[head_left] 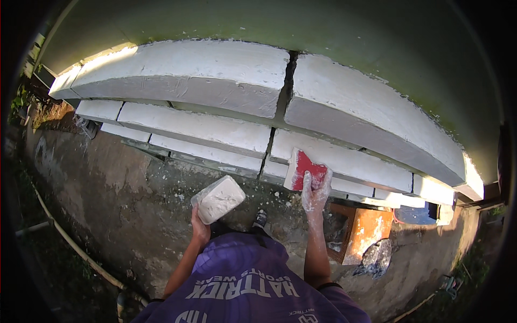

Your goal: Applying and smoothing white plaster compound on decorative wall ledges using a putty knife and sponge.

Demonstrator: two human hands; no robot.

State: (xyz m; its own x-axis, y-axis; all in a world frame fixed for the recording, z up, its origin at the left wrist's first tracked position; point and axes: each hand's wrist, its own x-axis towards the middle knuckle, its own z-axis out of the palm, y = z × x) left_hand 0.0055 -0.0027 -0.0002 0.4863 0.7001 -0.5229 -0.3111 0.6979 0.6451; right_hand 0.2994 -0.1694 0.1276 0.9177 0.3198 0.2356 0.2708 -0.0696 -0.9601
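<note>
My left hand (201, 226) is wrapped round the side of a clear rectangular plastic tub (222, 200) filled with white paste. A red plastic scraper (309, 168), its broad edge smeared white, is in my right hand (316, 192). White powder coats the fingers and wrist of that hand. The scraper is in front of the lower white blocks (339, 156); whether it touches them I cannot tell. Above them runs a larger row of white blocks (215, 67), with a dark vertical gap (288, 81) between two of them.
A green wall (226, 24) rises behind the blocks. On the stained concrete ground (102, 177), to the right, stand a wooden box (371, 226) and a crumpled, white-spattered plastic bag (377, 257). A long pipe (81, 250) lies along the left edge.
</note>
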